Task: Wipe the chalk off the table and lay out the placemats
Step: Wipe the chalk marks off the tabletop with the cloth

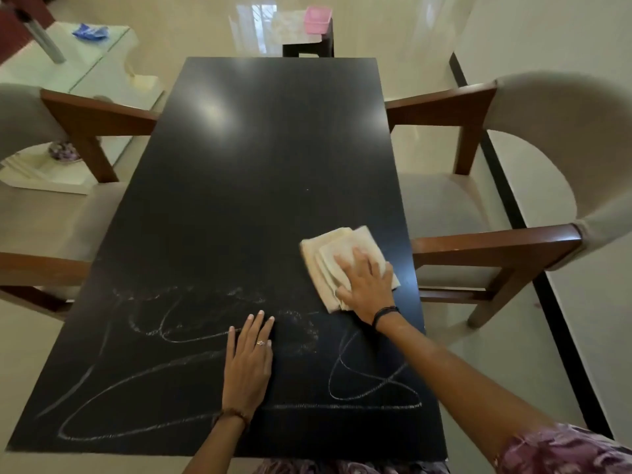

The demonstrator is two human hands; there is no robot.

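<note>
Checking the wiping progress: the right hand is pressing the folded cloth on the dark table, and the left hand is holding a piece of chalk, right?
Not quite. In the head view the left hand holds nothing; it rests flat on the table. The right hand does press the folded cloth.

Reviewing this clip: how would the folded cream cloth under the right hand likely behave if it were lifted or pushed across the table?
The cloth looks soft and layered, so it would probably droop and unfold if lifted. It seems light. Pressed flat by the right hand, it should slide readily on the glossy table, though its loose edges may bunch.
</note>
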